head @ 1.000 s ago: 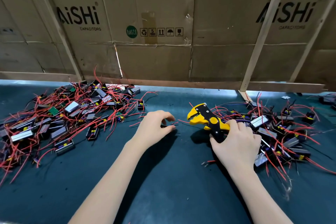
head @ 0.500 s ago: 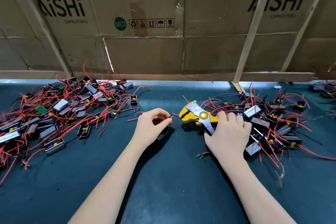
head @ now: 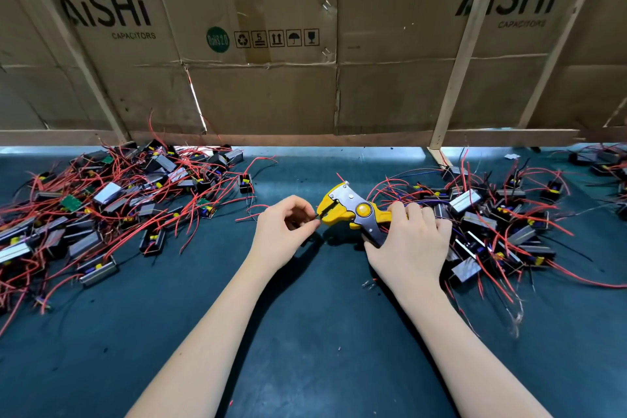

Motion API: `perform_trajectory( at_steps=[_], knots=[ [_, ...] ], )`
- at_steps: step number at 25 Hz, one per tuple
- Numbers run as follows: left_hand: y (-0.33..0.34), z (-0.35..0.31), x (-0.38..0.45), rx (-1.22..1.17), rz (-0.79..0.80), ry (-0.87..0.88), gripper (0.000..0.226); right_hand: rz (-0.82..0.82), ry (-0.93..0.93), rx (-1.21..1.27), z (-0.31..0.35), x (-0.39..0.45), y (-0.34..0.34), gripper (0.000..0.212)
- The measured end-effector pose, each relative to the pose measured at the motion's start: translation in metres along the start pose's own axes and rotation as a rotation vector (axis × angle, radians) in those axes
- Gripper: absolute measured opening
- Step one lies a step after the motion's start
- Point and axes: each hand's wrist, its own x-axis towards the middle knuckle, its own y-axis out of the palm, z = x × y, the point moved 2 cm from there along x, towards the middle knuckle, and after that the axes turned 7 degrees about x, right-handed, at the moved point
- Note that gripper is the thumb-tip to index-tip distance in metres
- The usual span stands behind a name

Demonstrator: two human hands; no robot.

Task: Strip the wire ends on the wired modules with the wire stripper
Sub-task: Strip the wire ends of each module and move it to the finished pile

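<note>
My right hand [head: 412, 244] grips the handles of a yellow and black wire stripper [head: 353, 210], whose jaws point left. My left hand [head: 281, 231] pinches a thin dark wire end [head: 317, 216] right at the stripper's jaws. The module on that wire is hidden under my left hand. A big pile of black modules with red wires [head: 108, 210] lies on the left of the table. A second pile of wired modules [head: 502, 224] lies on the right, partly behind my right hand.
The table has a dark teal mat [head: 305, 332]. A cardboard wall [head: 271, 61] with wooden battens [head: 464, 54] closes the far side. More modules [head: 604, 163] lie at the far right edge. Small wire scraps [head: 368, 283] lie near my right wrist.
Both hands came together: the stripper swung left and lower, and its jaws now meet the wire end that my left hand pinches.
</note>
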Motion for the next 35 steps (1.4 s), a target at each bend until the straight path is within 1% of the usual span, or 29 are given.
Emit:
perform_trajectory(
  at_steps=[8, 13, 15, 17, 20, 23, 25, 27, 29, 32, 35],
  knots=[
    [-0.001, 0.001, 0.001, -0.04, -0.01, -0.027, 0.017, 0.076, -0.003, 0.065, -0.001, 0.001, 0.0, 0.049],
    [-0.003, 0.004, 0.001, 0.003, 0.004, 0.023, 0.02, 0.205, 0.031, 0.024, -0.006, 0.003, 0.004, 0.046],
    [-0.003, 0.006, 0.001, 0.017, 0.008, 0.029, 0.021, 0.231, 0.045, 0.031, -0.008, 0.005, 0.005, 0.045],
    [-0.003, 0.008, 0.001, 0.007, 0.026, 0.033, 0.019, 0.231, 0.055, 0.042, -0.009, 0.005, 0.004, 0.045],
    [-0.01, 0.013, 0.001, -0.033, 0.098, 0.066, 0.015, 0.225, 0.1, 0.024, -0.011, 0.004, 0.004, 0.046],
    [-0.016, 0.015, 0.002, -0.051, 0.143, 0.076, 0.014, 0.166, 0.099, 0.024, -0.014, 0.004, 0.002, 0.046],
    [-0.017, 0.015, 0.001, -0.042, 0.134, 0.072, 0.014, 0.084, 0.053, 0.009, -0.016, 0.001, 0.004, 0.051],
    [-0.015, 0.013, -0.001, -0.063, 0.129, 0.064, 0.012, -0.007, 0.066, 0.013, -0.018, -0.001, 0.004, 0.054],
    [-0.014, 0.012, -0.001, -0.079, 0.121, 0.06, 0.011, -0.065, 0.087, 0.032, -0.019, 0.0, 0.004, 0.054],
    [-0.014, 0.012, -0.001, -0.079, 0.124, 0.056, 0.009, -0.127, 0.078, 0.064, -0.019, 0.002, 0.003, 0.052],
    [-0.013, 0.013, 0.0, -0.067, 0.137, 0.048, 0.008, -0.153, 0.007, 0.067, -0.014, 0.002, 0.001, 0.051]
  ],
)
